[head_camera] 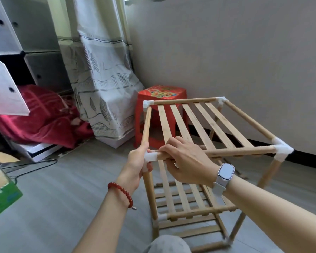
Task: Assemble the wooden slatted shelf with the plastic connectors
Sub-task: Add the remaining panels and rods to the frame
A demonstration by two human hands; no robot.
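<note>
Your left hand (138,160) grips the near-left connector (150,156) of the shelf (199,125); your right hand (185,161) curls round the front rail (241,151) beside it.

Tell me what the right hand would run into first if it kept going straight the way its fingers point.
The right hand points left along the front rail, which it grips. Going on, it would first meet the white corner connector and the left hand holding it, which already look close to touching, though depth is hard to judge.

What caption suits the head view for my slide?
Both hands grip the white plastic corner connector of the wooden slatted shelf.
</note>
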